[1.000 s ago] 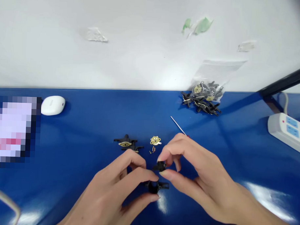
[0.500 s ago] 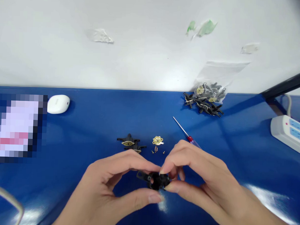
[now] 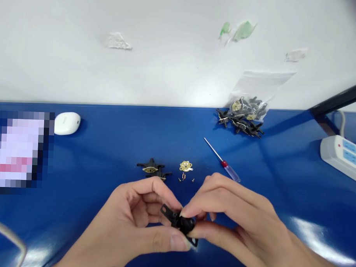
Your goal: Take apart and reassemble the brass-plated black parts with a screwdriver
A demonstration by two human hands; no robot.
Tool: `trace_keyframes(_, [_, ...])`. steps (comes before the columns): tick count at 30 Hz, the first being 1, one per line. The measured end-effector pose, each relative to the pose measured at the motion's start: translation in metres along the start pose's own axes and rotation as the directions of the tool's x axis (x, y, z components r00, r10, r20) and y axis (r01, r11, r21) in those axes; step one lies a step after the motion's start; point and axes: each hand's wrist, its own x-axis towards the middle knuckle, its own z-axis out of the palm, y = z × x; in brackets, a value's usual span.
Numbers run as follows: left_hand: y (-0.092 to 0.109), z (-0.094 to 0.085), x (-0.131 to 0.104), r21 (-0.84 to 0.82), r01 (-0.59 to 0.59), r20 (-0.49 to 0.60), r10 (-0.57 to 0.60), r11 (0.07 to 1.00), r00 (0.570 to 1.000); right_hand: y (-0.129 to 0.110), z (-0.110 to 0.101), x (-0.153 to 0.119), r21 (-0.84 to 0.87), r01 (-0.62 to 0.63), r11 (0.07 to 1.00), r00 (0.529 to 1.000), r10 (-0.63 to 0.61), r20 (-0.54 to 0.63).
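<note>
Between both hands, low in the middle of the view, is a black plastic housing (image 3: 171,216) with a slotted mounting ear at each end. My left hand (image 3: 142,222) grips it from the left with thumb and fingers. My right hand (image 3: 236,217) pinches its rounded middle with thumb and index finger, which hide part of it. Just beyond lie a brass contact plate (image 3: 186,166), a small copper clip (image 3: 184,176) and two small screws (image 3: 193,180). Two similar black housings with brass plates (image 3: 150,167) rest to the left of these.
A screwdriver (image 3: 230,172) with a clear and red handle lies beyond my right hand. Farther back are several black parts (image 3: 245,126) and a plastic bag (image 3: 251,107) of more. A white case (image 3: 67,123) is at left, a power strip (image 3: 340,154) at right.
The black housing has tilted, its right end now pointing down toward me. My right fingers have shifted slightly left along with it, and more of the screwdriver handle shows.
</note>
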Motion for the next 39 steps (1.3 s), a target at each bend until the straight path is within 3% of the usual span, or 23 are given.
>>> trace_keyframes(16, [0.002,-0.005,0.003,0.079,0.016,-0.019,-0.015,0.997,1.0,-0.005,0.004,0.003,-0.021,0.027,0.999,0.991,-0.029,-0.129])
trace_keyframes(23, [-0.001,-0.008,0.004,0.172,-0.011,-0.108,0.03,0.985,0.994,-0.004,0.014,0.002,0.101,-0.144,0.984,0.962,0.163,-0.217])
trace_keyframes(29, [-0.001,-0.002,0.002,0.082,0.003,-0.139,0.009,0.997,0.99,-0.002,0.016,0.003,0.264,-0.179,0.948,0.953,0.234,-0.191])
trace_keyframes(33, [0.0,0.0,0.002,0.059,0.039,-0.148,-0.029,0.998,0.989,0.001,0.014,0.003,0.229,-0.194,0.954,0.959,0.233,-0.162])
trace_keyframes(39, [-0.007,-0.008,0.004,0.058,-0.009,-0.082,0.014,0.998,0.997,0.0,0.014,0.0,0.154,-0.176,0.972,0.966,0.201,-0.163])
